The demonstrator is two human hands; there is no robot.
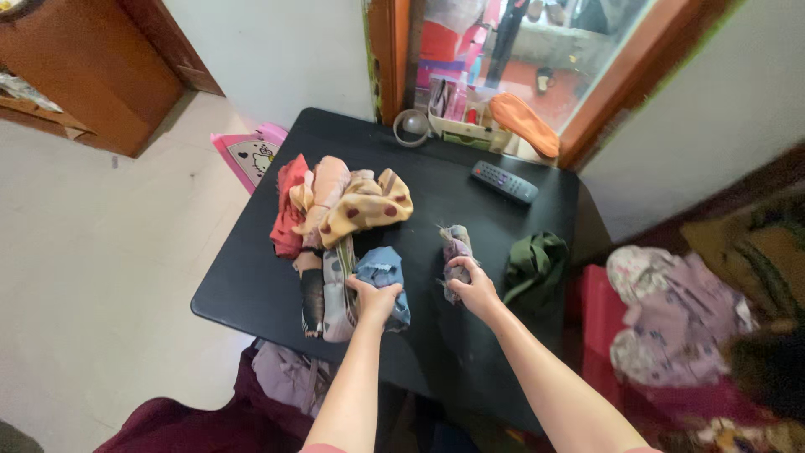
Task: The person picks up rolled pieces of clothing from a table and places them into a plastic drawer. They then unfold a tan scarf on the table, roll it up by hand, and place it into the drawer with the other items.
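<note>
A blue denim garment (381, 277) is gripped by the left hand (373, 299), a rolled greyish cloth (455, 252) by the right hand (475, 289); both are judged soft, light, best clasped mid-bundle on the black desk (251, 285).

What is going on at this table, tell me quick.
A person is handling small clothes on a black table. The left hand grips a blue rolled garment at the edge of a heap of clothes. The right hand holds a greyish-purple bundle apart from the heap. A dark green cloth lies to the right, and a remote control sits farther back.
</note>
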